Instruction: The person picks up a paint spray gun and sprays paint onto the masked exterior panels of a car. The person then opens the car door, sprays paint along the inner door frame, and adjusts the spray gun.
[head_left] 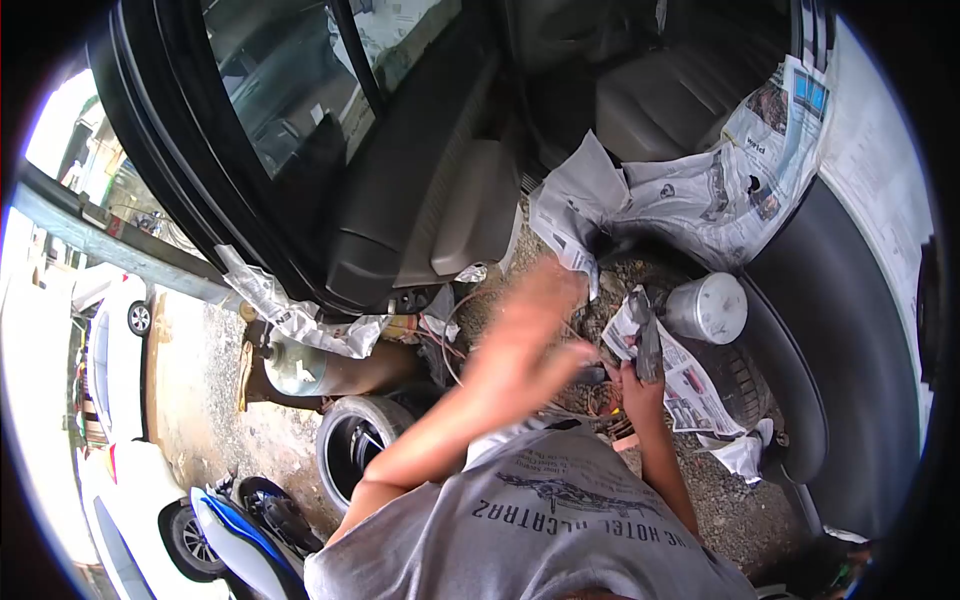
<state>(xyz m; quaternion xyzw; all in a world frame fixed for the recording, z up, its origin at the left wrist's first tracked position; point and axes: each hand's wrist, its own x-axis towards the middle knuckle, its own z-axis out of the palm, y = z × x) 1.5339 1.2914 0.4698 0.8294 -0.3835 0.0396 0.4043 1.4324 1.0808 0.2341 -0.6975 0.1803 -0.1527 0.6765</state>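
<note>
My right hand (638, 388) is closed around the handle of a grey paint spray gun (648, 345). A silver metal cup (707, 308) sits at the gun's right side. My left hand (540, 325) is raised in front of the open car doorway, blurred by motion. Its thumb stands apart from the fingers, and nothing shows in it. Crumpled newspaper (690, 195) covers the door sill and the edge of the car body beyond my hands. Another newspaper sheet (690, 385) hangs behind the spray gun, over a car tyre (742, 385).
An open black car door (400, 200) stands at the left, newspaper (320, 325) along its lower edge. Below it lie a gas cylinder (340, 368) and a loose tyre (345, 440). A hose (455, 350) runs over the gravel. A motorcycle (245, 535) and white cars (120, 370) stand farther left.
</note>
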